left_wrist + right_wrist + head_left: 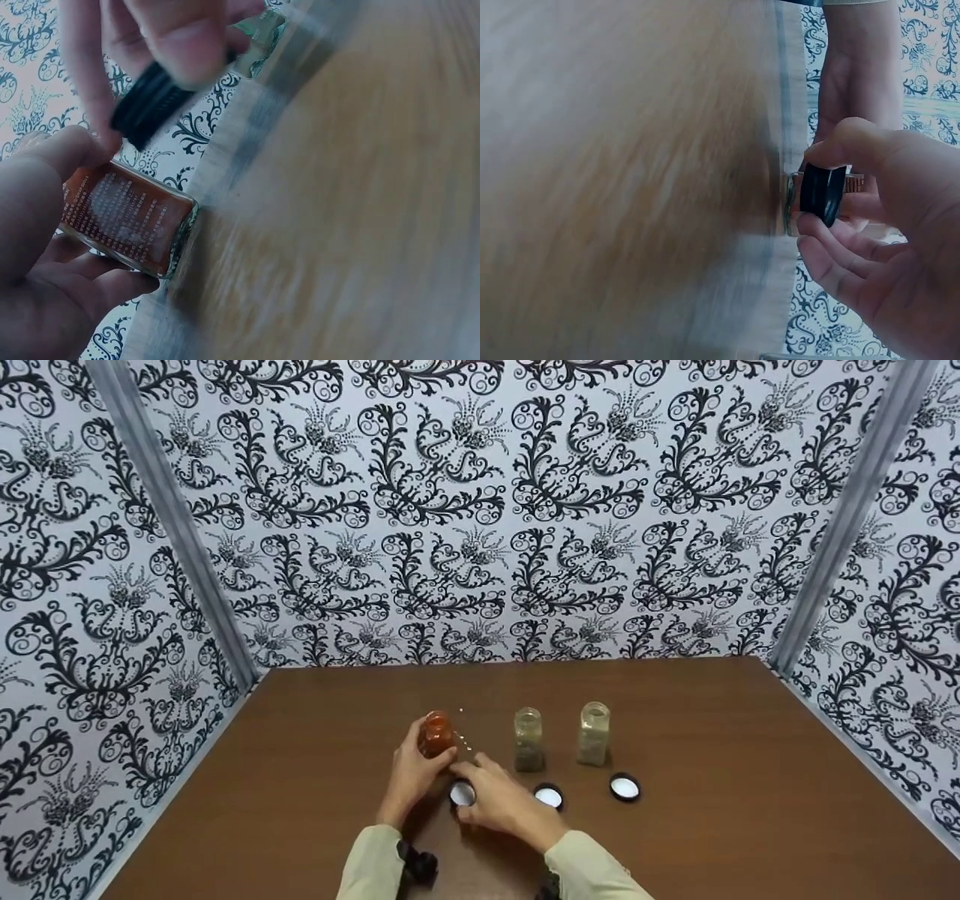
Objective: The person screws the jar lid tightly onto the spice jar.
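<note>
My left hand [412, 772] grips a glass jar of orange-red spice [437, 735], its mouth uncovered. Printed text covers the side of that jar in the left wrist view, and its base is at the tabletop. Just right of it, my right hand [499, 799] pinches a black screw lid [823, 196] between thumb and fingers. The lid's white inner face shows in the head view, apart from the jar's mouth. Two more uncapped glass jars stand to the right: one with dark contents [529, 742], the other with greyish-green contents [594, 739].
Two black lids with white linings lie on the brown table [712, 810], a nearer one [548, 796] and a farther-right one [625, 787]. Small white specks [465, 740] are scattered beside the orange jar. Patterned walls [480, 547] enclose the table's back and sides.
</note>
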A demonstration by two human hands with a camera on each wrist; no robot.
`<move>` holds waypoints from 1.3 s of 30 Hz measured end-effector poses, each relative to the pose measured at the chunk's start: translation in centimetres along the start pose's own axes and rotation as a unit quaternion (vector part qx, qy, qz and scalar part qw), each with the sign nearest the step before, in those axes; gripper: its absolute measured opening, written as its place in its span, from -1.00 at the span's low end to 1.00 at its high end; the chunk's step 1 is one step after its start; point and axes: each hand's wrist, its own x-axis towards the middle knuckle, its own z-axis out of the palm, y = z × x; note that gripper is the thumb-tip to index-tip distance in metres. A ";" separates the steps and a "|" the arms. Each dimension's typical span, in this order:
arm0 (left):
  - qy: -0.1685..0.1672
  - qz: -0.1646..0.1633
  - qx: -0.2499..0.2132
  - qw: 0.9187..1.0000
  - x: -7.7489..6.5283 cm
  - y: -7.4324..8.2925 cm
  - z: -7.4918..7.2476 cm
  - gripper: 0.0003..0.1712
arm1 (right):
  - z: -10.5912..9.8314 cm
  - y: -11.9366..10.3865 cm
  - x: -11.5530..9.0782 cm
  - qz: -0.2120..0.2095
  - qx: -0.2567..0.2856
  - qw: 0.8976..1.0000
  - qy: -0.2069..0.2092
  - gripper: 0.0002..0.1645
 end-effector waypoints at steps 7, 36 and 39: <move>-0.002 -0.006 -0.001 1.000 -0.1 0.0 0.0 -0.20 | -0.6 0.2 0.3 -0.052 -0.024 0.997 0.043 -0.49; -0.002 0.026 -0.005 1.000 0.3 -0.3 -0.2 -0.33 | -1.8 -0.9 2.2 -0.121 0.158 0.967 0.159 -0.47; -0.005 0.041 -0.003 0.999 0.2 -0.5 -0.3 -0.35 | -1.8 -1.2 2.4 -0.118 0.167 0.966 0.158 -0.52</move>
